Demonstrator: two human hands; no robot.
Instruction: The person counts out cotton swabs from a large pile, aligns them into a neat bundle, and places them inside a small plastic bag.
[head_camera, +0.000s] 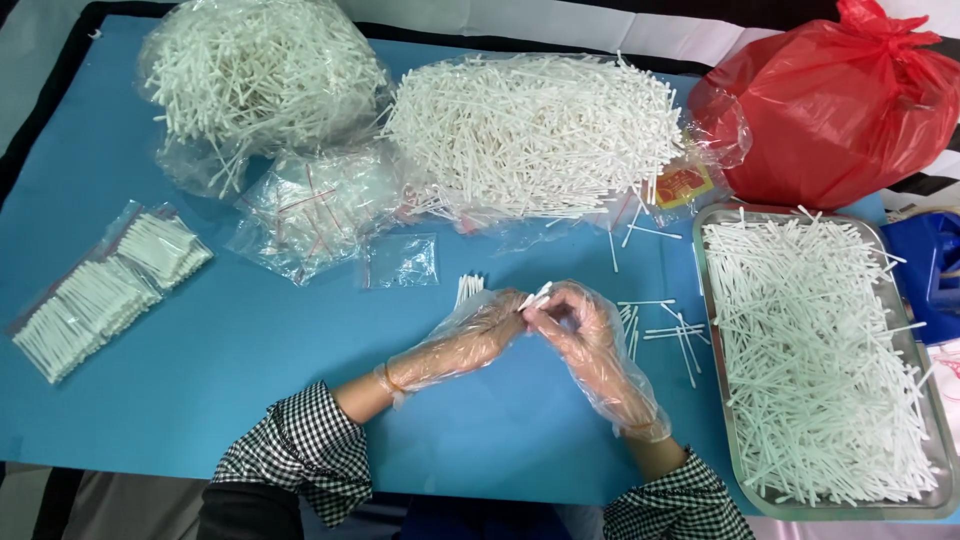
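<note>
1. two gloved hands meet at mid-table: the left hand (470, 338) and the right hand (580, 325), both in clear plastic gloves, fingertips touching, together pinching a small bundle of white sticks (533, 297) between them, just above the blue table cover (250, 370).
2. checked sleeves (300, 445) run back to the near edge.
3. a few loose sticks (665, 325) lie scattered just right of the right hand; a short clump of sticks (468, 288) lies just beyond the left hand's fingers.
4. right side: a metal tray (925, 385) heaped with white sticks, near the right hand but apart from it.
5. far side: two big heaps of sticks in clear plastic, one far left (260, 75), one centre (535, 130); a crumpled pile of small clear bags (320, 205) in front of them, one flat small bag (402, 262) nearer the hands.
6. left edge: filled flat packets of sticks (100, 290), well apart from the hands.
7. far right corner: a tied red plastic bag (840, 105); a blue object (935, 270) beside the tray, cut off by the frame, kind not clear.
8. nothing lies between the hands and the tray save the loose sticks.
</note>
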